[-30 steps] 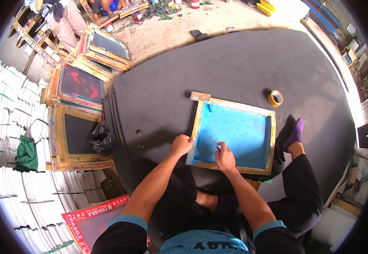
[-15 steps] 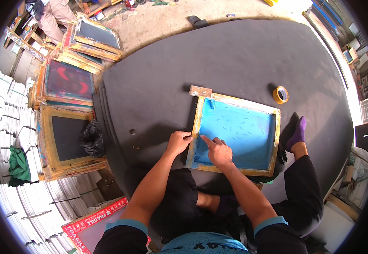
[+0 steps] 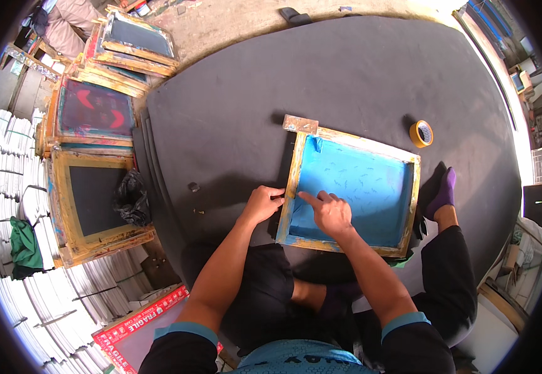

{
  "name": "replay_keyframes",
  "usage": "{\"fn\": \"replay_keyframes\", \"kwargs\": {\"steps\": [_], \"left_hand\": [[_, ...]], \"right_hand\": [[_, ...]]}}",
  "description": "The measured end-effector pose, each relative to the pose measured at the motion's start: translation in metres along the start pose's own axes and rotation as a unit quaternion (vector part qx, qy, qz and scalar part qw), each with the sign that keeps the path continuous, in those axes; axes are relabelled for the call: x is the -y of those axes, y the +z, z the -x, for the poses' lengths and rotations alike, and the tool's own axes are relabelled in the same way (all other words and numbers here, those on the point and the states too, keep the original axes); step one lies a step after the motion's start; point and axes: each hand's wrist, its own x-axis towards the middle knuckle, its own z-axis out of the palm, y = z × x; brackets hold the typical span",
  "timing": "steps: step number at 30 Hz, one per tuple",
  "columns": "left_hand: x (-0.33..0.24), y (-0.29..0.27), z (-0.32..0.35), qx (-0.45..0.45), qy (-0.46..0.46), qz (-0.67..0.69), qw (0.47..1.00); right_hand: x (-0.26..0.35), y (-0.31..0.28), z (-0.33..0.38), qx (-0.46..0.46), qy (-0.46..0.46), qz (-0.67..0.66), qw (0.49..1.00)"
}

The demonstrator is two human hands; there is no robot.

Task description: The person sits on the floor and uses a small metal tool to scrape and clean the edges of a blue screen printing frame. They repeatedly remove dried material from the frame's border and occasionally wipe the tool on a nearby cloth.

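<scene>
Screen frame: the wooden frame (image 3: pixel 413 199) was on the black mat (image 3: pixel 352 68), directly in front of me.
Blue panel: the blue sheet (image 3: pixel 370 193) filled the frame and bore small dark marks; a blue fold (image 3: pixel 318 146) stood at its far left corner.
Corner block: a wooden block (image 3: pixel 301 124) sat at the frame's far left corner.
Right hand: my right hand (image 3: pixel 333 214) was over the panel, index finger extended to the area beside the left rail, other fingers curled; I could not tell whether it held anything.
Left hand: my left hand (image 3: pixel 262 204) was at the outside of the left rail, thumb and forefinger narrowly spaced; contents could not be determined.
Tape: a yellow roll (image 3: pixel 415 134) lay beyond the far right corner.
Foot: my purple sock (image 3: pixel 443 193) was right of the frame.
Left side: a black plastic bag (image 3: pixel 132 199) rested against stacked screens (image 3: pixel 96 112), near white stacks (image 3: pixel 15 311).
</scene>
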Motion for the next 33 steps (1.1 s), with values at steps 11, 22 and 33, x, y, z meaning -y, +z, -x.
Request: {"fn": "replay_keyframes", "kwargs": {"steps": [11,22,33], "left_hand": [[-0.009,-0.005,0.002,0.019,-0.039,-0.009,0.999],[-0.008,-0.005,-0.001,0.018,-0.036,-0.01,0.999],[-0.014,-0.005,0.0,0.021,-0.048,0.002,0.999]], "right_hand": [[0.0,-0.011,0.007,-0.003,-0.095,0.05,0.994],[0.005,-0.01,-0.004,-0.015,-0.09,0.071,0.993],[0.011,-0.009,0.008,-0.001,-0.104,0.083,0.991]]}}
